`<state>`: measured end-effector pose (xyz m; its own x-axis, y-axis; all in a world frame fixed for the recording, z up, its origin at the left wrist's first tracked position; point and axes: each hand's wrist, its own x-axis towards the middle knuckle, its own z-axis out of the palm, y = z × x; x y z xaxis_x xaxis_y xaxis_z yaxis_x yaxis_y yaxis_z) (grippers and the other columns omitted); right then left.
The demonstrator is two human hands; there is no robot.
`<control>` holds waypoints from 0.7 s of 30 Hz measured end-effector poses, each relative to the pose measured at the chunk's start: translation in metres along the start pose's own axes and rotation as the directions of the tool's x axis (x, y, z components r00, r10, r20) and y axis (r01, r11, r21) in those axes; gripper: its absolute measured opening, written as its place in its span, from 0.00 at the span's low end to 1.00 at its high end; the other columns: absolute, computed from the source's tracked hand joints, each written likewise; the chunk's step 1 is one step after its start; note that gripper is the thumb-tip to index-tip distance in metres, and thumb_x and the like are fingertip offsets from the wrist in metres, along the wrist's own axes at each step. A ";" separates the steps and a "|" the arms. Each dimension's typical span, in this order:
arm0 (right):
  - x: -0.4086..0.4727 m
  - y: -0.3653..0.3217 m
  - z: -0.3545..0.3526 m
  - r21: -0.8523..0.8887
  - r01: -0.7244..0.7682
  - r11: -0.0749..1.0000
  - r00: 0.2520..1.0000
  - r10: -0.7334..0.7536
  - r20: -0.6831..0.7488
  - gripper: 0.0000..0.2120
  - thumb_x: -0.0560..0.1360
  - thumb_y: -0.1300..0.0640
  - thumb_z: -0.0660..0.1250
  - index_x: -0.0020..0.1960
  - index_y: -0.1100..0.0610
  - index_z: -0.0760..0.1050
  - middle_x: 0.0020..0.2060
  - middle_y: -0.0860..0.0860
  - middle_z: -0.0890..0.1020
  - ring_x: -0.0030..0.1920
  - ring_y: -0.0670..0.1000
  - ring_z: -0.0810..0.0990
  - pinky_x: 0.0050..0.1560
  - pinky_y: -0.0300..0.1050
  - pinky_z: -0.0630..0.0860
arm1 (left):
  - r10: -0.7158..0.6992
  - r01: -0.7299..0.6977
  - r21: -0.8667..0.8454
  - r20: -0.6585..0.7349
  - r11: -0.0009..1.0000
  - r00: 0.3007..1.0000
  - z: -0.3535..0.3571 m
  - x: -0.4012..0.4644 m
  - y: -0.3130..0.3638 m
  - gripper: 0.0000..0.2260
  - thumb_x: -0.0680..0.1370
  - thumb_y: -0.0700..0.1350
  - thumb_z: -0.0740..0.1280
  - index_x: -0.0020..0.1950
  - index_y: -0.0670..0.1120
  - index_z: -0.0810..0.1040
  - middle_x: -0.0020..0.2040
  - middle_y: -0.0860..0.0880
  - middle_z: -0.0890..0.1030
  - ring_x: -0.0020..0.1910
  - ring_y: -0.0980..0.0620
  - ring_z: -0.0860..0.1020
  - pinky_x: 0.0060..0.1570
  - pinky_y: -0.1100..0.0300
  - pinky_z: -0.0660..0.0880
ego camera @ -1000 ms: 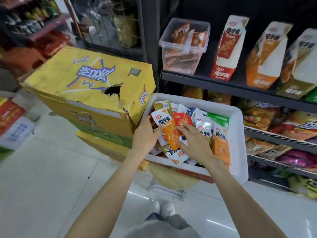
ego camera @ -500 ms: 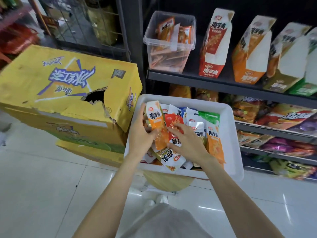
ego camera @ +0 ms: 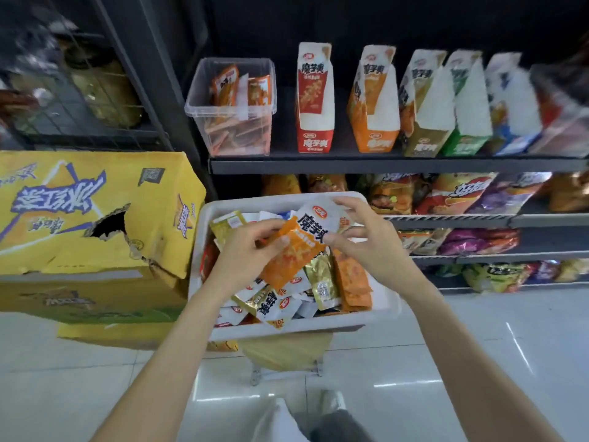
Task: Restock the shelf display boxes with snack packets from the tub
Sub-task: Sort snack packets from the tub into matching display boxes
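Both hands meet above the white tub (ego camera: 204, 250), sharing a small stack of snack packets. Left hand (ego camera: 243, 255): fingers and thumb curled round the lower end of the orange packet (ego camera: 291, 253), thumb pressed on its face. Right hand (ego camera: 371, 240): thumb and fingers pinching the upper, white end of the same stack, where a white packet (ego camera: 322, 215) with dark lettering lies behind the orange one. Held packets are tilted, raised clear of the loose pile of orange, gold and white packets (ego camera: 318, 288) filling the tub. Tub sits on a yellow stool (ego camera: 287, 352), just beside a torn yellow carton (ego camera: 95, 224) on its left. Behind the tub, the dark shelf (ego camera: 382, 165) carries a clear plastic bin (ego camera: 232, 106) part-filled with orange packets, then a row of upright display boxes: red (ego camera: 315, 97), orange (ego camera: 374, 100), olive (ego camera: 424, 103), green (ego camera: 467, 103) and blue (ego camera: 510, 100); the rightmost items are blurred. Lower shelves (ego camera: 446, 220) hold bagged snacks. White tiled floor (ego camera: 63, 378) below; the person's shoes (ego camera: 331, 403) appear at the bottom edge.
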<state>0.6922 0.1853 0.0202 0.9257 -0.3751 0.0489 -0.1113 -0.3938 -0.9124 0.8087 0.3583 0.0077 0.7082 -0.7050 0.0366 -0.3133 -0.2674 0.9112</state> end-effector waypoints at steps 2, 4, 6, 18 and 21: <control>-0.004 0.005 -0.021 0.012 0.033 0.999 0.999 -0.033 -0.027 0.10 0.76 0.57 0.67 0.56 0.48 0.73 0.48 0.44 0.80 0.42 0.40 0.82 0.33 0.35 0.78 | 0.040 -0.040 0.022 0.026 0.999 0.999 0.018 0.009 0.012 0.13 0.76 0.42 0.68 0.45 0.63 0.75 0.39 0.70 0.77 0.41 0.72 0.76 0.41 0.77 0.70; -0.008 0.014 -0.045 0.041 0.054 0.998 0.996 -0.051 -0.072 0.07 0.78 0.60 0.65 0.47 0.48 0.75 0.41 0.48 0.79 0.38 0.44 0.82 0.31 0.37 0.78 | 0.084 -0.085 0.041 0.033 0.996 0.996 0.038 0.017 0.024 0.14 0.76 0.41 0.69 0.45 0.62 0.75 0.40 0.70 0.77 0.41 0.73 0.76 0.41 0.76 0.71; -0.010 0.024 -0.073 0.064 0.035 0.997 0.996 -0.030 -0.085 0.06 0.78 0.60 0.64 0.46 0.50 0.76 0.41 0.49 0.80 0.35 0.44 0.81 0.32 0.39 0.77 | 0.109 -0.111 0.054 0.046 0.992 0.993 0.061 0.027 0.035 0.11 0.75 0.41 0.70 0.48 0.59 0.78 0.42 0.67 0.78 0.40 0.71 0.77 0.41 0.75 0.71; 0.009 0.083 -0.232 0.062 0.079 0.995 0.995 -0.082 0.049 0.06 0.78 0.57 0.64 0.43 0.49 0.73 0.42 0.44 0.81 0.42 0.42 0.83 0.38 0.32 0.75 | 0.108 -0.101 0.058 -0.131 0.993 0.985 0.201 0.098 0.099 0.10 0.73 0.42 0.72 0.47 0.56 0.81 0.43 0.57 0.80 0.44 0.58 0.79 0.43 0.67 0.75; 0.028 0.084 -0.255 -0.042 0.147 0.988 0.989 -0.147 -0.010 0.02 0.76 0.57 0.68 0.44 0.53 0.77 0.38 0.46 0.83 0.37 0.39 0.83 0.35 0.38 0.77 | 0.153 -0.139 0.090 -0.168 0.986 0.974 0.209 0.113 0.114 0.10 0.73 0.46 0.71 0.50 0.60 0.78 0.47 0.63 0.80 0.48 0.64 0.78 0.47 0.72 0.73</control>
<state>0.6170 -0.0720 0.0488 0.9283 -0.3216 0.1869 0.0106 -0.4793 -0.8776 0.7207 0.1106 0.0296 0.7485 -0.6167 0.2438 -0.4641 -0.2247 0.8568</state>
